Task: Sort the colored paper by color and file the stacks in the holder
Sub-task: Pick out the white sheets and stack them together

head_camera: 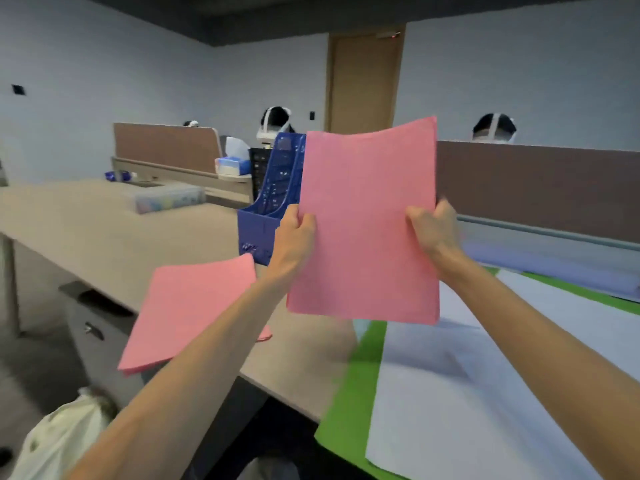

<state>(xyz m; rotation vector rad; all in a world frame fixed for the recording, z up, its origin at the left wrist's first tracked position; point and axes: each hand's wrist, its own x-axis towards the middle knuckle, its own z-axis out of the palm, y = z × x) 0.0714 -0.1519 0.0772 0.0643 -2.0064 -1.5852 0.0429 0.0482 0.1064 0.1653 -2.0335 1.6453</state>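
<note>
I hold a stack of pink paper (367, 220) upright in the air with both hands. My left hand (294, 233) grips its left edge and my right hand (433, 226) grips its right edge. Behind the stack stands the blue slotted file holder (266, 206) on the desk, partly hidden by the paper. A second pink stack (194, 310) lies flat on the desk at the lower left, hanging over the desk's front edge, under my left forearm.
Pale lilac sheets (485, 375) lie on a green mat (349, 403) at the right. A clear box (169, 199) and a tissue box (232, 164) sit at the back left. A brown partition (536, 188) lines the desk's far side. A drawer unit (97, 327) stands below.
</note>
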